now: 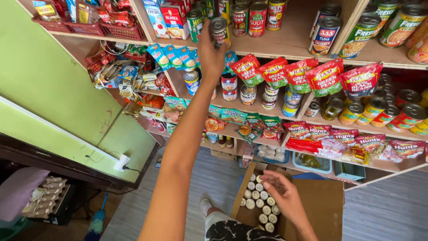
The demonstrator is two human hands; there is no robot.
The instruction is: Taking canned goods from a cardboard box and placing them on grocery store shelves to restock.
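My left hand (210, 50) is raised to the upper shelf (285, 44) and grips a small tin can (219, 30) with a silver lid, held beside the other cans standing there. My right hand (281, 193) hangs low over an open cardboard box (325, 201) on the floor, fingers spread and loose, just above several small cans (261, 203) packed upright in rows inside it. Nothing is in the right hand.
Wooden shelves hold many cans, red hanging snack pouches (285, 73) and sauce packets (356, 143). Red baskets (89, 27) sit top left. A green wall (53, 89), egg trays (44, 196) and a duster (97, 221) lie to the left. My knee (223, 225) is below.
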